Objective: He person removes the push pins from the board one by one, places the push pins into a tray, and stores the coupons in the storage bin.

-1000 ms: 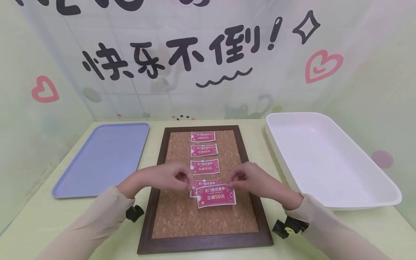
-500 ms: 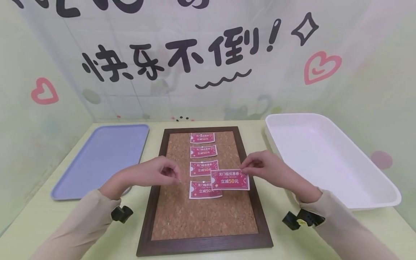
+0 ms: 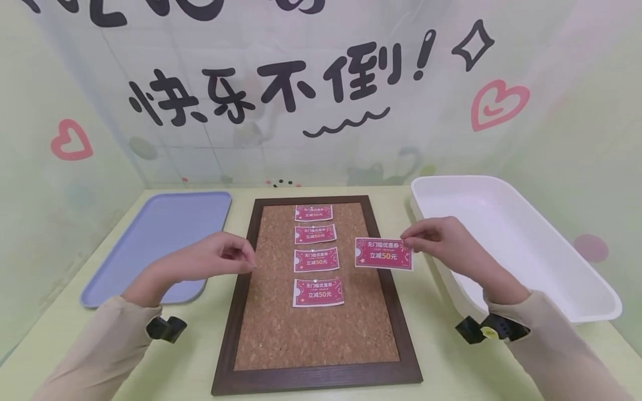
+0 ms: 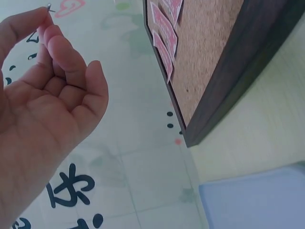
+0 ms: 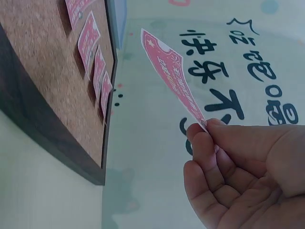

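My right hand (image 3: 446, 245) pinches a pink paper coupon (image 3: 383, 254) by its upper right corner, over the right side of the framed cork board (image 3: 321, 340). In the right wrist view the coupon (image 5: 169, 71) juts out from thumb and fingertip. Over the board's left frame is my left hand (image 3: 210, 257). Its thumb and index fingertip pinch a small silver thumbtack (image 4: 49, 7), whose thin point shows in the left wrist view. Several matching coupons (image 3: 318, 293) hang in a column on the cork, each with a shiny tack at its top edge.
A blue tray (image 3: 155, 245) lies left of the board. To the right stands a deep white tub (image 3: 501, 245). A printed backdrop (image 3: 251, 150) closes off the rear of the pale table (image 3: 190, 367). The cork's lower part is bare.
My hands have moved apart. The right hand carried its coupon up and right, off the lowest coupon on the board. The left hand drew back left with the thumbtack.
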Motion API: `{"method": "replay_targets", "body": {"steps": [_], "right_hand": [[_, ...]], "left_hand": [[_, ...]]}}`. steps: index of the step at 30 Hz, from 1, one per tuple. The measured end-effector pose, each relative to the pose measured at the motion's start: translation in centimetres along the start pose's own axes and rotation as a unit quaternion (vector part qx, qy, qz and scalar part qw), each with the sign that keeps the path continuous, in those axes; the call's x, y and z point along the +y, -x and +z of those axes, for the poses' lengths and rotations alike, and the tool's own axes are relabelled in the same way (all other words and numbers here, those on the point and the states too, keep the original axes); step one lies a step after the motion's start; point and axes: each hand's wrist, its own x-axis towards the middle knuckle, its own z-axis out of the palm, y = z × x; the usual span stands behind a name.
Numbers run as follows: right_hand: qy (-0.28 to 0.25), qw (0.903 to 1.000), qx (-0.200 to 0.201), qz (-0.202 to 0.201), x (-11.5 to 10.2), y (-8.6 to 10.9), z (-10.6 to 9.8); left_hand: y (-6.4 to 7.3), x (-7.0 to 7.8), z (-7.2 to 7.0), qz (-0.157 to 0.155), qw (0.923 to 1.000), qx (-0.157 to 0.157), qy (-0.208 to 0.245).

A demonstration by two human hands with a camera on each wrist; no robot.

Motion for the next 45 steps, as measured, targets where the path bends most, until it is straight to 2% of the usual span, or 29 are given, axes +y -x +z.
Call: {"method": "replay_targets", "body": {"steps": [9, 17, 24, 34, 42, 45], "right_hand": [[0.033, 0.9985, 0.042, -0.010, 1.9, 0.5, -2.1], [0.046, 0.9964, 0.071, -0.002, 3.7, 0.8, -3.9], [0.074, 0.9925, 0.095, 0.026, 4.7, 1.1, -5.4], [0.073, 0.9901, 0.085, 0.085, 6.7, 1.1, -7.5], [0.063, 0.9885, 0.078, 0.113, 8.5, 0.8, -8.8], [0.062, 0.9881, 0.079, 0.117, 9.2, 0.7, -9.2]], "left_hand": [[1.4, -1.2, -1.5, 0.007, 0.9994, 0.035, 0.004], [2.4, -2.2, -2.5, -0.046, 0.9963, 0.073, 0.000], [3.1, -3.2, -3.2, -0.053, 0.9944, 0.091, -0.005], [3.7, -4.2, -4.2, -0.101, 0.9882, 0.114, -0.016], [4.3, -5.3, -4.9, -0.133, 0.9827, 0.127, -0.026], [4.5, -5.4, -5.2, -0.133, 0.9826, 0.127, -0.028]]}}
